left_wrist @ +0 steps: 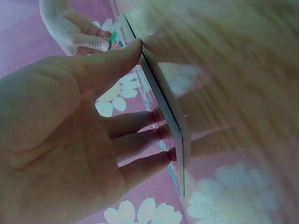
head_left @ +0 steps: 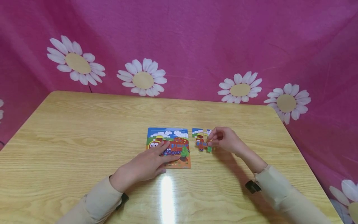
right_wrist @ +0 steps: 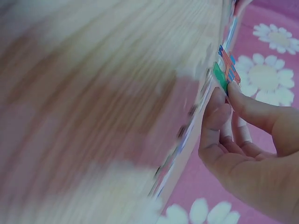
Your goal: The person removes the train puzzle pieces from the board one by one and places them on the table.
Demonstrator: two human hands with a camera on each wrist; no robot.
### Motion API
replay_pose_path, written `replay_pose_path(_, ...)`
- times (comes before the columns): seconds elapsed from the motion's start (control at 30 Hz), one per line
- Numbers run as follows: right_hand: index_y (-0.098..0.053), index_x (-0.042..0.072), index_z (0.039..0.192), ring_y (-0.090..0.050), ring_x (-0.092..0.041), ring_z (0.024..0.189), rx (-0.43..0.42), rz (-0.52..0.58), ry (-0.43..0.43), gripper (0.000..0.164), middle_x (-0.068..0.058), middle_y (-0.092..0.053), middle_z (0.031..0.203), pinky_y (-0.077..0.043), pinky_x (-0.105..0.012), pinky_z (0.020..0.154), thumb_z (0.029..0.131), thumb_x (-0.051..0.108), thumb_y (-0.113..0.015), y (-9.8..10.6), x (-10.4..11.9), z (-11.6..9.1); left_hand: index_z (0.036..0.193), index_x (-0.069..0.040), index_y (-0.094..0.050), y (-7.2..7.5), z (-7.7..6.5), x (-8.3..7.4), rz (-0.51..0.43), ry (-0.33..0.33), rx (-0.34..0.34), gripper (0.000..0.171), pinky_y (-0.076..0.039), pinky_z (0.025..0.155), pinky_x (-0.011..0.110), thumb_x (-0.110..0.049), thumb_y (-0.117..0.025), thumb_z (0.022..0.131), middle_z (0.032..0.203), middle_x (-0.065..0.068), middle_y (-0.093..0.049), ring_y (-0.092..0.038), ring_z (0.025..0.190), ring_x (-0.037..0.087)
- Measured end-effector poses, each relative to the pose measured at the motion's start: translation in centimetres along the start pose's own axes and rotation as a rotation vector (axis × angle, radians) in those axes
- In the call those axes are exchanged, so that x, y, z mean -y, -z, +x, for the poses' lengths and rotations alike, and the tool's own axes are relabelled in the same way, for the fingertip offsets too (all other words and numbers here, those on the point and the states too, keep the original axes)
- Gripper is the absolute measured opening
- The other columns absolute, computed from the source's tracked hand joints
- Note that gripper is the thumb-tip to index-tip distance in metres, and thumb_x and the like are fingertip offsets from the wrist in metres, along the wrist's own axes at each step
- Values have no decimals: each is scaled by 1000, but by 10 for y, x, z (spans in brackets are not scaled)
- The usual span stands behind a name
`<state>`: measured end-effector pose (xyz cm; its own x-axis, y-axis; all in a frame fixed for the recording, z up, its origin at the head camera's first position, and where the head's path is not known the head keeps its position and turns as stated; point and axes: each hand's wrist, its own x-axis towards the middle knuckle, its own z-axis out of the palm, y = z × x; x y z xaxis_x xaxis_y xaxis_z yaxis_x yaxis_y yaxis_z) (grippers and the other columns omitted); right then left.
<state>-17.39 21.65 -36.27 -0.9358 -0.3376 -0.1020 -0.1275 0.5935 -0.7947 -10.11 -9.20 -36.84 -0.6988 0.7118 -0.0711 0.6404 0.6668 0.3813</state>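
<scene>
A square jigsaw puzzle board (head_left: 183, 134) with a train picture lies on the table. My left hand (head_left: 146, 163) rests over its lower left part, fingers spread and fairly straight. In the left wrist view, the fingertips press on the board's face and the thumb (left_wrist: 119, 58) touches its near edge. To the right of the board, my right hand (head_left: 227, 141) pinches a jigsaw piece (right_wrist: 229, 67) in red, blue and green between thumb and index finger. Other jigsaw pieces (head_left: 197, 132) lie beside the board, partly hidden by that hand.
The wood-grain table (head_left: 92, 130) extends around the puzzle, with a bright light reflection in front of the board. A pink cloth (head_left: 193, 40) with large white daisies hangs behind the table's far edge. Dark straps (head_left: 253, 186) show at both wrists.
</scene>
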Motion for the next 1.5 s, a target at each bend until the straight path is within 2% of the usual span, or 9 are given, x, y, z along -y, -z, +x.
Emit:
replay_pose_path(0.13,-64,-7,91,-56,-14,71,-7,-3,-29,14,-5,-62,76,-47,-22,62,84,-2,-75,13,-9,-9,144,-24,-52,1,0,-1,-31,21,-1,49,-34,108,55,-13,-62,97,154,26,-28,-26,142,44)
replay_pose_path(0.33,-63,-8,93,-55,-12,71,-18,-11,-85,14,-7,-63,78,-50,-22,60,85,-2,-73,28,-19,-18,143,-25,-53,-1,1,0,-21,17,-11,47,-35,107,55,-14,-61,98,154,25,-30,-27,141,44)
replay_pose_path(0.5,-64,-8,92,-53,-13,71,-30,-62,-93,13,-6,-62,78,-45,-21,57,85,-2,-73,37,-27,-23,143,-26,-53,-2,2,1,-11,16,-15,47,-36,106,54,-15,-61,98,154,25,-30,-28,141,43)
replay_pose_path(0.87,-66,-7,96,-54,-18,76,-49,-177,-169,15,-6,-63,82,-45,-24,60,86,1,-73,53,-45,-31,143,-26,-53,-2,3,0,-20,21,-10,48,-36,107,54,-14,-61,98,154,25,-30,-27,142,42)
replay_pose_path(1.03,-67,-7,95,-52,-19,75,-37,-173,-201,12,-7,-64,83,-44,-25,57,87,0,-72,53,-48,-32,144,-26,-53,-3,3,2,-17,23,-8,49,-36,107,53,-14,-62,97,155,24,-29,-26,142,41)
replay_pose_path(1.3,-68,-4,93,-52,-21,76,-41,-215,-198,11,-7,-64,83,-43,-24,58,86,1,-73,48,-51,-30,144,-26,-53,-2,3,1,-22,33,-6,49,-36,107,54,-14,-62,98,155,24,-29,-26,142,41)
replay_pose_path(1.5,-69,-3,94,-52,-20,75,-48,-192,-204,10,-6,-65,84,-43,-25,58,88,2,-72,49,-51,-30,144,-26,-53,-1,2,1,-19,37,-5,49,-36,106,54,-14,-62,97,154,24,-30,-27,142,41)
